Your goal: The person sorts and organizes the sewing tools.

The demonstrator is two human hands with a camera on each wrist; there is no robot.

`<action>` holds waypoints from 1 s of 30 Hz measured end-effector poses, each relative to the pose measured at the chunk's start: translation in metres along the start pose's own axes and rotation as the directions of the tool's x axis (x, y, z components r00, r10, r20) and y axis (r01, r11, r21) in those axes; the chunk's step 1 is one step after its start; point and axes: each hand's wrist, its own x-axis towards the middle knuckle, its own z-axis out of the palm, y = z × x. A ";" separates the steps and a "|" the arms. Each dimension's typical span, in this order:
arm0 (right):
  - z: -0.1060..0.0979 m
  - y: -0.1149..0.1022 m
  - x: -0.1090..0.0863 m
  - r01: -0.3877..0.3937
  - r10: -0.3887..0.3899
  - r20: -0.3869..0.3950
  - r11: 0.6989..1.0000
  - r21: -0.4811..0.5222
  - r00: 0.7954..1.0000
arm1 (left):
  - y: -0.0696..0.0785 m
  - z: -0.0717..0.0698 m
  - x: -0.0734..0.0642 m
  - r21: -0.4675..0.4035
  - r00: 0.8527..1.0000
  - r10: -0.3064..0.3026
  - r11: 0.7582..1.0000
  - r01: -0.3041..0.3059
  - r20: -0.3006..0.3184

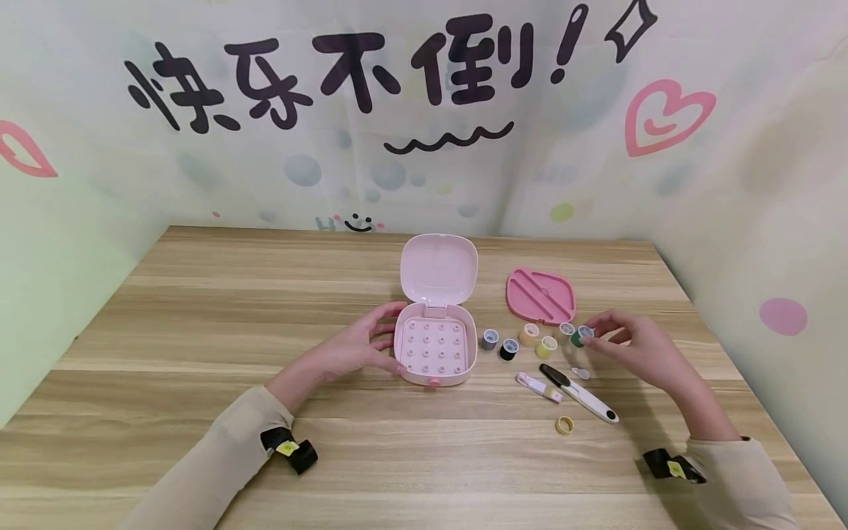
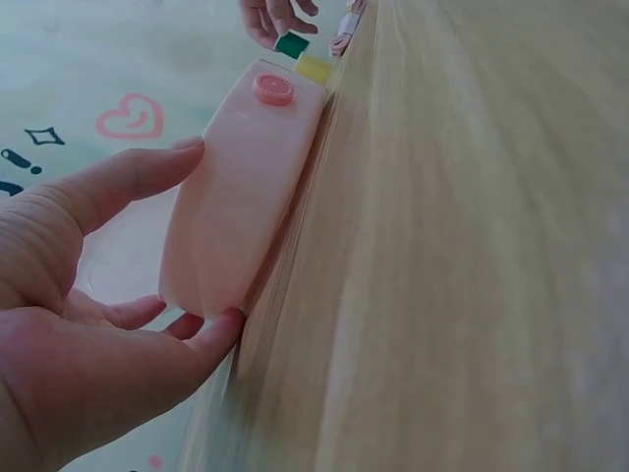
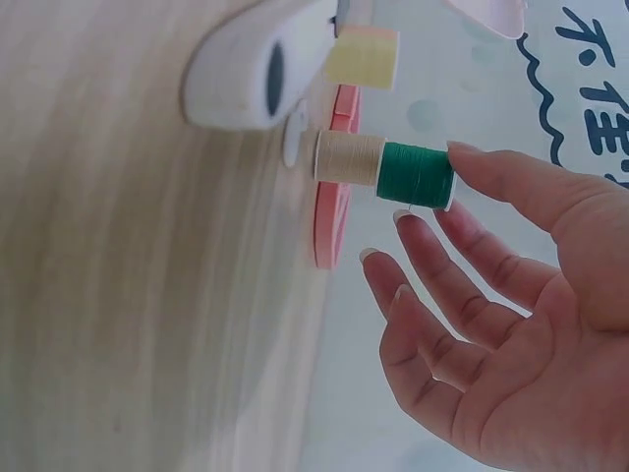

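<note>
A pale pink sewing box (image 1: pixel 435 380) stands with its lid raised, rows of small pegs showing inside. My left hand (image 1: pixel 351 344) holds the box by its left side, thumb at the front corner and fingers farther back; the left wrist view shows thumb and fingertips on its wall (image 2: pixel 236 187). At the right, my right hand (image 1: pixel 641 352) pinches a green thread spool (image 3: pixel 415 175) between thumb and fingertips. In the right wrist view a beige spool (image 3: pixel 346 157) lines up under the green one; whether they touch I cannot tell.
Between box and right hand stand several spools, including grey (image 1: pixel 489 339), black (image 1: pixel 509 350) and yellow (image 1: pixel 546 347). Behind them lies a pink tray (image 1: pixel 542 296). In front are a white-and-black tool (image 1: pixel 589 401), a small pink-and-white bundle (image 1: pixel 539 386), a silver piece (image 1: pixel 580 373) and a gold ring (image 1: pixel 564 432).
</note>
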 end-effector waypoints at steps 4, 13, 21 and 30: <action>-0.002 -0.003 0.000 -0.003 0.003 -0.005 1.000 0.003 1.000 | 0.001 0.001 0.000 -0.006 1.000 -0.001 1.000 0.001 0.002; -0.008 -0.009 -0.002 -0.009 0.009 -0.005 1.000 -0.012 1.000 | -0.001 0.000 0.001 -0.001 1.000 0.005 1.000 -0.005 0.007; -0.009 -0.014 -0.001 0.002 -0.002 -0.012 1.000 0.006 1.000 | -0.002 0.000 0.000 0.000 1.000 0.008 1.000 -0.008 0.011; -0.008 -0.026 0.003 0.017 -0.017 -0.020 0.999 0.029 1.000 | -0.001 -0.001 0.000 0.013 1.000 0.011 1.000 -0.011 0.011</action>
